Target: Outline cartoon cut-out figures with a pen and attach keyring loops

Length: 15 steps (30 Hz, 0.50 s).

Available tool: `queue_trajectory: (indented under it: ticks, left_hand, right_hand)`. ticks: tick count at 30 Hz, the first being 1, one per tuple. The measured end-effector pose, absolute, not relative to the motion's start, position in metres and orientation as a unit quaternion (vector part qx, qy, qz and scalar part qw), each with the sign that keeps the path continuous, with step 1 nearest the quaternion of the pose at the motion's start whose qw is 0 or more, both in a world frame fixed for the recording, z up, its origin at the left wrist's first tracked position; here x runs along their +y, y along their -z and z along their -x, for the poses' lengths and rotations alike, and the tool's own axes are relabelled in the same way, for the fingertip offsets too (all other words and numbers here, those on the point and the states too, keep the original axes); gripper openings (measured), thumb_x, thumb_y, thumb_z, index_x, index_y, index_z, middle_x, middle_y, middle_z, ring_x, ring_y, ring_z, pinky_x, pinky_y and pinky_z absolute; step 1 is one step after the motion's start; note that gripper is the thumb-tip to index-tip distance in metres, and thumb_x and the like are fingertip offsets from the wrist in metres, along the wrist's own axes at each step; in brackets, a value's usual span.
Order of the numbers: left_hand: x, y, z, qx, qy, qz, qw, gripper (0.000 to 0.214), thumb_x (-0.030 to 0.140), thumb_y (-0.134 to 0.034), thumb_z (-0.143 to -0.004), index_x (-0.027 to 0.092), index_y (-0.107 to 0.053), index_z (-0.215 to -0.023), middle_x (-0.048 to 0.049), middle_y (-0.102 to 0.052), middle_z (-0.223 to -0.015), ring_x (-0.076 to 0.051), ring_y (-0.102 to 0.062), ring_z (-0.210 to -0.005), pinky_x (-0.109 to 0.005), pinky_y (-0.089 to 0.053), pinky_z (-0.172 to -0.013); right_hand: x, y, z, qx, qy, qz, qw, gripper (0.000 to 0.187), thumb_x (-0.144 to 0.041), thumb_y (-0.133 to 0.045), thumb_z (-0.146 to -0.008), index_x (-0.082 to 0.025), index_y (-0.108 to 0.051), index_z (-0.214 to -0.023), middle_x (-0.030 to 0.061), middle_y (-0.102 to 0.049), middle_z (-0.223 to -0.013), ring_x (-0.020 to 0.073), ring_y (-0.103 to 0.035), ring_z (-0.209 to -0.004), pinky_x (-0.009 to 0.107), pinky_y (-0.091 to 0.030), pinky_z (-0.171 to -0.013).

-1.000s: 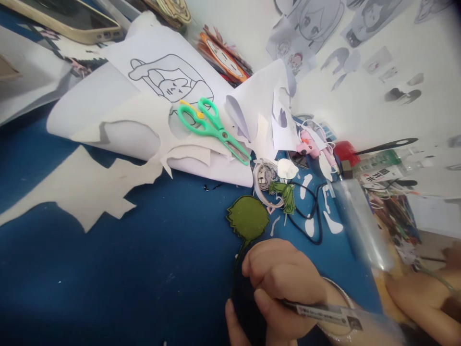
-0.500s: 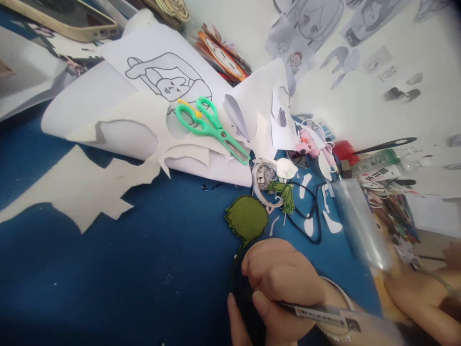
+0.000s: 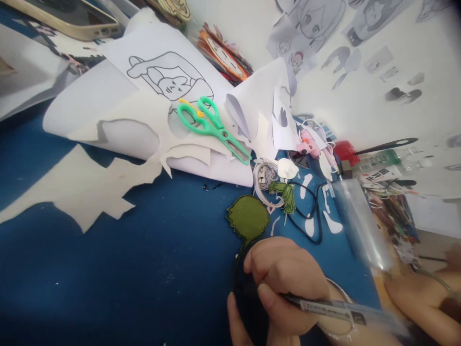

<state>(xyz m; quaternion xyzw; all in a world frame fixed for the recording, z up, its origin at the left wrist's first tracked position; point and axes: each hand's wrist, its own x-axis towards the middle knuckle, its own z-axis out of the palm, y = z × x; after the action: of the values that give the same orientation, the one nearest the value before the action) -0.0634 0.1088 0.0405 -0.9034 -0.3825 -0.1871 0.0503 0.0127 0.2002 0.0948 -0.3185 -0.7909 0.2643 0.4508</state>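
Observation:
My right hand (image 3: 288, 274) is closed around a clear-barrelled pen (image 3: 327, 310) with a printed label. It works over a dark, nearly black cut-out piece (image 3: 248, 307) at the bottom of the head view; the pen's tip is hidden behind my fingers. Of my left hand (image 3: 238, 324), mainly one finger shows, lying along the left edge of the dark piece and steadying it; the rest is out of frame or covered. Just above lies an olive-green rounded cut-out (image 3: 248, 216) with a jagged edge. Beside it are a tape roll (image 3: 260, 185) and a small green cut-out (image 3: 287, 196).
Green scissors (image 3: 216, 127) rest on white paper (image 3: 118, 91) with a line drawing. A beige card scrap (image 3: 86, 192) lies left on the blue table (image 3: 144, 269). A black cord (image 3: 306, 230) and white scraps lie right. Another person's arm (image 3: 421, 298) shows at right.
My right hand and the pen have shifted slightly to the right over the dark piece. The left finger stays nearly in place.

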Motion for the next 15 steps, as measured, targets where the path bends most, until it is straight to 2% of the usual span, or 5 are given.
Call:
queue_trajectory:
  ticks: [4,8,10,13,15]
  left_hand:
    - [0.119,-0.035,0.044,-0.367,0.172,0.913,0.04,0.015,0.022,-0.056,-0.071,0.027,-0.067,-0.08,0.0059,-0.055,-0.071,-0.016,-0.065,-0.086,-0.037,-0.059,-0.083]
    - [0.121,-0.033,0.041,-0.357,0.167,0.919,0.028,0.018,0.018,-0.057,-0.068,0.026,-0.067,-0.081,0.0059,-0.059,-0.073,-0.018,-0.065,-0.091,-0.039,-0.057,-0.087]
    - [0.12,-0.035,0.044,-0.357,0.168,0.919,0.025,0.019,0.016,-0.056,-0.066,0.024,-0.067,-0.079,0.0052,-0.061,-0.074,-0.018,-0.066,-0.088,-0.037,-0.058,-0.082]
    - [0.121,-0.039,0.046,-0.364,0.17,0.916,0.021,0.029,0.014,-0.039,-0.071,0.02,-0.067,-0.073,0.0058,-0.06,-0.072,-0.015,-0.066,-0.084,-0.034,-0.055,-0.071]
    - [0.123,-0.043,0.046,-0.37,0.172,0.913,0.019,0.029,0.014,-0.039,-0.07,0.022,-0.067,-0.073,0.0068,-0.059,-0.07,-0.014,-0.066,-0.083,-0.033,-0.055,-0.07]
  right_hand:
    - [0.201,-0.093,-0.014,-0.804,-0.272,0.307,0.431,0.029,-0.016,-0.04,-0.087,-0.023,-0.019,-0.067,-0.0054,-0.028,-0.054,0.0094,-0.033,-0.043,0.02,-0.045,-0.048]
    - [0.198,-0.099,-0.012,-0.791,-0.273,0.357,0.415,0.031,-0.016,-0.037,-0.087,-0.023,-0.016,-0.066,-0.0048,-0.028,-0.054,0.0101,-0.032,-0.044,0.021,-0.046,-0.048]
    - [0.194,-0.099,-0.012,-0.797,-0.264,0.379,0.389,0.032,-0.019,-0.035,-0.088,-0.023,-0.017,-0.063,-0.0048,-0.029,-0.052,0.0093,-0.033,-0.043,0.021,-0.047,-0.048]
    - [0.188,-0.095,-0.014,-0.804,-0.249,0.407,0.355,0.036,-0.022,-0.036,-0.088,-0.022,-0.019,-0.056,-0.0047,-0.031,-0.048,0.0077,-0.039,-0.041,0.021,-0.048,-0.05]
    - [0.184,-0.092,-0.015,-0.804,-0.24,0.428,0.336,0.041,-0.022,-0.039,-0.086,-0.02,-0.018,-0.051,-0.0044,-0.033,-0.045,0.0068,-0.044,-0.04,0.022,-0.049,-0.051]
